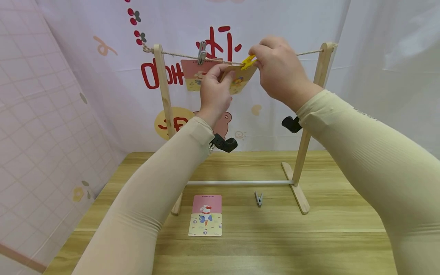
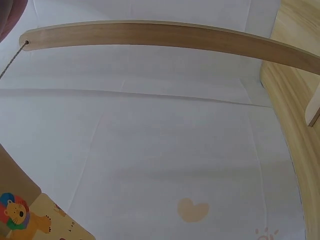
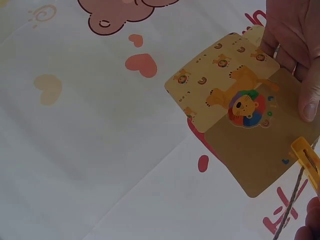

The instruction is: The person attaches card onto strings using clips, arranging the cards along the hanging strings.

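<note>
At the string (image 1: 220, 60) strung between the wooden posts (image 1: 164, 91), my left hand (image 1: 214, 89) pinched the lion card (image 1: 238, 78) by its edge against the line, while my right hand (image 1: 276, 68) squeezed the yellow clothespin (image 1: 248, 62) over card and string. A pink card (image 1: 196, 74) hung from a grey clothespin (image 1: 201, 52); another card (image 1: 205, 215) and a spare pin (image 1: 258, 198) lay on the counter (image 1: 337, 236). Risk, as I judged it: if the pin closed beside the string, the card would drop
</note>
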`<state>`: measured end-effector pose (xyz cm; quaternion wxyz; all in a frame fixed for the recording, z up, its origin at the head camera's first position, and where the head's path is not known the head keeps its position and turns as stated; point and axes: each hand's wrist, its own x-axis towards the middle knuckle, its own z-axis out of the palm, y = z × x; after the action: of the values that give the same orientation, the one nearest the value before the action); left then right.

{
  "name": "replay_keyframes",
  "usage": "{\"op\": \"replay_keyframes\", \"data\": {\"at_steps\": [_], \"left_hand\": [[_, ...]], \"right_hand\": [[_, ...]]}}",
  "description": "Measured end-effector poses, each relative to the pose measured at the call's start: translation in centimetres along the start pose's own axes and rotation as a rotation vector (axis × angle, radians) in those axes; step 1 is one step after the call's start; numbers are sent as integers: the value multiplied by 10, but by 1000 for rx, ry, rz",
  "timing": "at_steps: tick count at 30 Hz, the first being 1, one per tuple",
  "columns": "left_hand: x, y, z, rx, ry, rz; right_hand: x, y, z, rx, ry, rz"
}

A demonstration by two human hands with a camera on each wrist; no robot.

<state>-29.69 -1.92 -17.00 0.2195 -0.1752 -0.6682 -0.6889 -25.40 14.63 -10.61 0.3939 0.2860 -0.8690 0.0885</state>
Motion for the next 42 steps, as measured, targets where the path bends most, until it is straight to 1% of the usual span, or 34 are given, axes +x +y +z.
{"op": "replay_keyframes", "data": {"at_steps": [5,12,19,23,31,37,42], "left_hand": [[-1,-2,0,9,2,10],[0,-3,-1,3,2,-1],[0,-3,0,-9,-2,23],[-1,-3,0,-10,-3,20],[-1,-4,-1,23,-6,25],[-1,-4,-2,26,-8,37],[-2,-2,-1,60,2,44]], "right_hand": [[2,0,1,8,-12,3],[4,-2,2,4,-40,18],[5,-4,2,1,-67,48],[4,-4,2,3,-76,49],[3,-3,3,36,-103,68],[2,0,3,54,-76,64],[1,2,4,46,-37,41]]}}
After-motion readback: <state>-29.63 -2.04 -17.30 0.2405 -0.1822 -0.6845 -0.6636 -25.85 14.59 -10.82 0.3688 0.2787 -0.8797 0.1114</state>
